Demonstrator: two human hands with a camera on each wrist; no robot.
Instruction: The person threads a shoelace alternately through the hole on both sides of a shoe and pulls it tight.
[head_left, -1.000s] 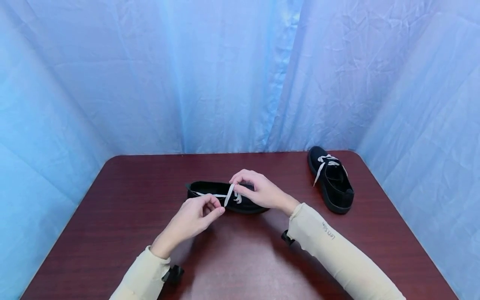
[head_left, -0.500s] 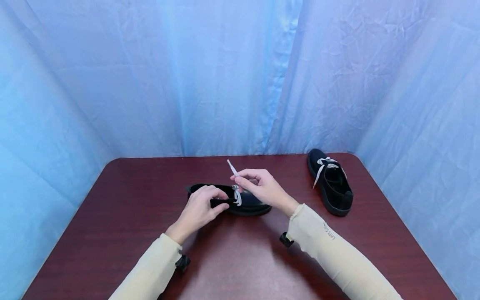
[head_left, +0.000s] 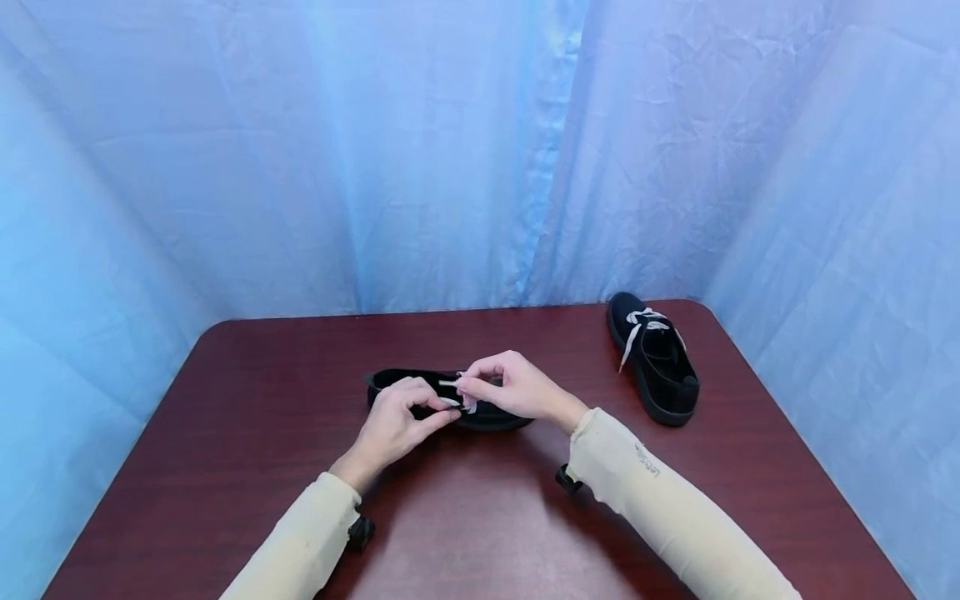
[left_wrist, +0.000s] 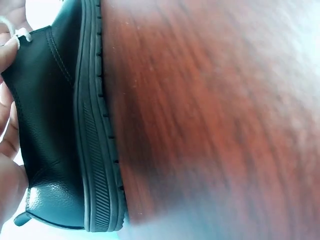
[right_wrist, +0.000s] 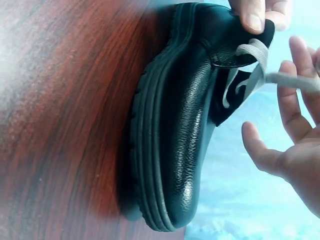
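A black leather shoe (head_left: pixel 498 418) lies on its sole in the middle of the table, toe to the right. My left hand (head_left: pixel 396 423) pinches its near eyelet flap between thumb and fingers; in the right wrist view the thumb (right_wrist: pixel 254 21) presses on that flap. Over the lacing, my right hand (head_left: pixel 519 388) holds a white shoelace (right_wrist: pixel 290 81), which runs from the eyelets to its fingers. In the right wrist view the right thumb (right_wrist: pixel 262 150) stands apart from the lace. Both hands hide much of the shoe's opening in the head view.
A second black shoe (head_left: pixel 651 358) with white laces sits at the table's back right. The dark red table (head_left: pixel 480 533) has its back edge at the blue curtain (head_left: pixel 435 167). Wrist cameras (head_left: pixel 360 532) hang under both cuffs.
My left hand has gone from the lace to the shoe's flap. My right hand first raised the lace end, then lowered it to the eyelets, its tip now pointing left.
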